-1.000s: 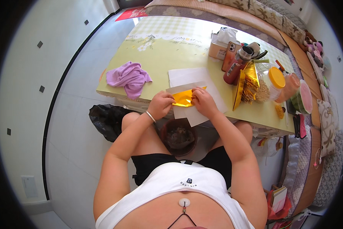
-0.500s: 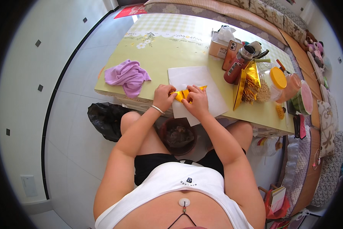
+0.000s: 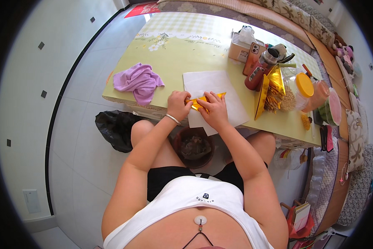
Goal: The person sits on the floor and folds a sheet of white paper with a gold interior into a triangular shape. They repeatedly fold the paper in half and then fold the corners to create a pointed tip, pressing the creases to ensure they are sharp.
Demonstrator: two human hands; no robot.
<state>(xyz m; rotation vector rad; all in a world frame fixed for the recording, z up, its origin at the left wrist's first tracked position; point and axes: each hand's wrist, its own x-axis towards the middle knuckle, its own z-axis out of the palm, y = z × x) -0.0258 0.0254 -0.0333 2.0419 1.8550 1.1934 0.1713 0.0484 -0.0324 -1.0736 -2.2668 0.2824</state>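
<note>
Gold paper (image 3: 205, 101), a small shiny yellow-gold piece, is pinned flat on a white sheet (image 3: 215, 85) near the front edge of the yellow-green table (image 3: 186, 50). It is pressed down by both hands side by side. Left hand (image 3: 178, 104) is curled, fingertips clamped on the paper's left end; a bangle is worn at that wrist. Right hand (image 3: 214, 110) is laid over the paper's middle and right part, fingers bent and bearing on it; one gold tip is left showing past the fingers toward the upper right. Whether the piece is pinched or only pressed cannot be told. A crumpled purple cloth (image 3: 138, 81) is seen on the table well left of the hands. To the right, a gold foil packet (image 3: 269, 89), a red bottle (image 3: 258, 70) and an orange-lidded jar (image 3: 305, 89) are grouped, apart from the sheet. A brown bin (image 3: 193, 146) is set on the floor between the knees, a black bag (image 3: 116, 128) just left of it.
</note>
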